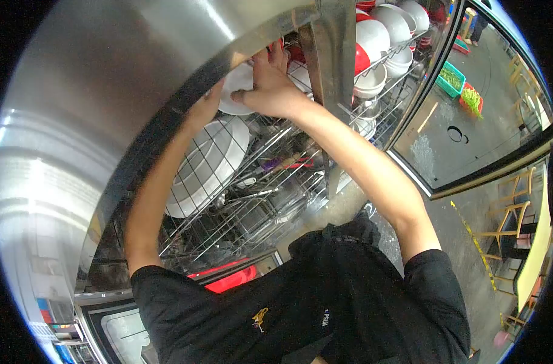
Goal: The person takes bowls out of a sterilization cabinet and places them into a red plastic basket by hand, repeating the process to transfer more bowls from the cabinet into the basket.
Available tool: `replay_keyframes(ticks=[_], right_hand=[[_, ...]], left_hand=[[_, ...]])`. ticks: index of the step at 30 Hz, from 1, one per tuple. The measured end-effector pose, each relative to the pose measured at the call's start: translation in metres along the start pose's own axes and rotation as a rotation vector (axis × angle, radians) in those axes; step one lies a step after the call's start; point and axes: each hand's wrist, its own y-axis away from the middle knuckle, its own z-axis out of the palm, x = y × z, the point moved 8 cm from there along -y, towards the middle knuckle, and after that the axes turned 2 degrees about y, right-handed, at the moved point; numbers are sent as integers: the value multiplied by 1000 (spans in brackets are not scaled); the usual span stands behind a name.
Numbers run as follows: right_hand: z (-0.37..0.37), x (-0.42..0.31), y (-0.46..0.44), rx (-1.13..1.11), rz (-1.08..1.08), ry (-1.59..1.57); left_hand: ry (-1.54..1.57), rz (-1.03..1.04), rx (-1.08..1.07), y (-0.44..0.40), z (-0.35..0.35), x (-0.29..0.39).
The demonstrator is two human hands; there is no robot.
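Note:
Both arms reach up into a cabinet with wire shelves. My right hand (271, 87) lies against a white dish (237, 82) on the upper rack, its thumb and fingers spread apart. The fingertips extend towards red-coloured ware deeper inside. At the left side of that dish is my left hand (211, 104), partly hidden by the cabinet's edge; its fingers cannot be made out clearly. Below the hands, large white oval dishes (211, 167) show through the wire rack (252, 161).
A metal post (325, 79) divides the cabinet. Right of it, white and red bowls (373, 39) are stacked on racks. A glass door (446, 121) stands open at the right. Green and red baskets (450, 79) of vegetables are beyond it, with chairs (513, 212) further off.

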Motion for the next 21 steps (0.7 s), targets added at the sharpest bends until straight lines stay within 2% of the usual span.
replay_keyframes(ticks=[1,3,5,7,8,10,11,14,16,17,19,21], right_hand=[[3,1,-4,-1,11,1],[9,10,-9,-29,108,-13],[11,16,-15,-14,190,-74],[12,27,-18,-42,372,-273],[9,25,-18,-36,375,-316],[13,35,-19,58,430,-383],[15,45,-19,143,484,-452],[19,56,-26,147,480,-592],[17,51,-25,156,480,-612],[16,48,-22,150,474,-637],[5,43,-16,170,454,-631],[12,48,-15,116,556,-617]], left_hand=[[6,-2,-9,-1,0,8],[79,-139,22,-1,1,11],[116,-150,-34,-7,9,-5],[183,-326,-167,-14,13,-5],[185,-318,-169,-17,11,5],[368,-459,-188,-15,14,18],[370,-447,-194,-19,15,16],[463,-315,-165,-34,20,-13],[798,-621,-297,-30,50,-44],[801,-616,-308,-30,54,-43],[934,-779,-269,-22,53,-18],[918,-762,-307,-22,50,-10]])
